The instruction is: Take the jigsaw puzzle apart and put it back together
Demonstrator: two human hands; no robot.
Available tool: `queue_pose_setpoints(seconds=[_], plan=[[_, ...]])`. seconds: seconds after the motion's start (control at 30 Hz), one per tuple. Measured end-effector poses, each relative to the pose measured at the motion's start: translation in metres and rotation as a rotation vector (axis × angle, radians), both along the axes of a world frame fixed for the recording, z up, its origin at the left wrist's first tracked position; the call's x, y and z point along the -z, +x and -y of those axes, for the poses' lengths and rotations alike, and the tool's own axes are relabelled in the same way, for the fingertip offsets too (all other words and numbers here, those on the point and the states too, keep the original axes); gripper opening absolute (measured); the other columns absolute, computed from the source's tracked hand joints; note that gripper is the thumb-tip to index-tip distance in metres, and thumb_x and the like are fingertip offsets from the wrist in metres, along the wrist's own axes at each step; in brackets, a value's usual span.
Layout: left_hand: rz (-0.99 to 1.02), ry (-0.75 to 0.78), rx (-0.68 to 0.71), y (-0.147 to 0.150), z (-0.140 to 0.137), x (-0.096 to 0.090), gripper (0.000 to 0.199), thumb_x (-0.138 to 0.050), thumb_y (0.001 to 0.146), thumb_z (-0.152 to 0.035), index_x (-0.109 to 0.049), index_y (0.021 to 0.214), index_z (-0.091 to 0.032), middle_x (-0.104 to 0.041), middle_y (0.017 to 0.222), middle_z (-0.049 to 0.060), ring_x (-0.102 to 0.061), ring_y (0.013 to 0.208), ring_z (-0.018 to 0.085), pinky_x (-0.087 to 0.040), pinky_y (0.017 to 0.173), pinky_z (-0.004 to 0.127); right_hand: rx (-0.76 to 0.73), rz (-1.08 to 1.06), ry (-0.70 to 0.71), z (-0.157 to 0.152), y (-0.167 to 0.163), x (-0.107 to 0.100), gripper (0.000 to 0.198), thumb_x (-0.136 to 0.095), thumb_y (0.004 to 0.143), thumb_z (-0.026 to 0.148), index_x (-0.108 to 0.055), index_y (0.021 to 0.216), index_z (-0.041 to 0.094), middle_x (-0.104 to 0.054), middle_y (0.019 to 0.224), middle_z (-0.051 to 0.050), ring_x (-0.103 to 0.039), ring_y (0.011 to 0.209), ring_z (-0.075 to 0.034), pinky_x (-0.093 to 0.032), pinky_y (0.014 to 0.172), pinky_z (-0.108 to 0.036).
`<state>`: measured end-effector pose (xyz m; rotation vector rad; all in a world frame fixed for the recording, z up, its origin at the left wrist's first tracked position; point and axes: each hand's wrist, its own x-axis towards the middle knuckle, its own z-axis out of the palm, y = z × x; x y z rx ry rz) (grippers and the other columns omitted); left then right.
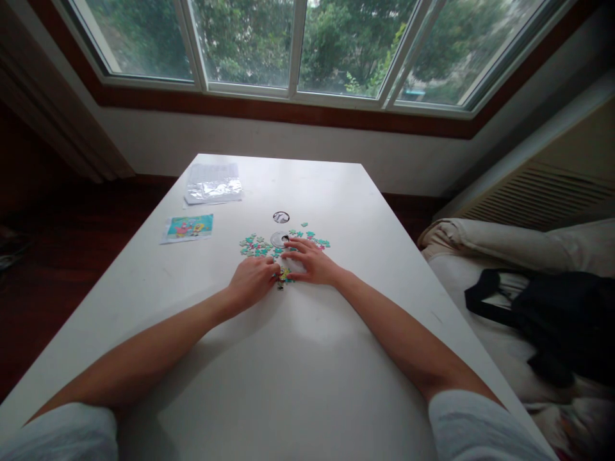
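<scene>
Many small jigsaw puzzle pieces (255,246), mostly green and teal, lie loose on the white table (288,378). My left hand (254,278) is closed, its fingers curled down at a small yellow cluster of puzzle pieces (284,275); they appear to pinch a piece at its left edge, mostly hidden. My right hand (312,261) reaches over from the right, fingers apart and stretched across the pieces, its thumb beside the yellow cluster. Just beyond its fingertips is a pale round disc (278,240), partly covered. More pieces (319,242) spread out behind the right hand.
A round black-and-white item (281,217) lies farther back. At the left are a picture card (189,227) with cartoon figures and a clear plastic bag (214,184) over paper. A dark bag (567,314) rests on the pale seat to the right. Windows (245,41) stand beyond the table.
</scene>
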<state>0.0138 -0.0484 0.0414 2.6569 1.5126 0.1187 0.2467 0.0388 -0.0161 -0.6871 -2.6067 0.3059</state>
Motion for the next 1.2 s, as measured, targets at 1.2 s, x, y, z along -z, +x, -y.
queue_pose_setpoints(seconds=[1.2], plan=[[-0.341, -0.233, 0.015, 0.002, 0.037, -0.046, 0.053, -0.057, 0.097, -0.045, -0.055, 0.140, -0.014, -0.076, 0.092, 0.017, -0.075, 0.091, 0.033, -0.054, 0.072, 0.036, -0.006, -0.007, -0.008, -0.002, 0.001, 0.003, 0.056, -0.074, 0.087, 0.056, -0.065, 0.135, 0.028, -0.054, 0.151, -0.011, -0.040, 0.147, -0.034, -0.034, 0.120, -0.057]])
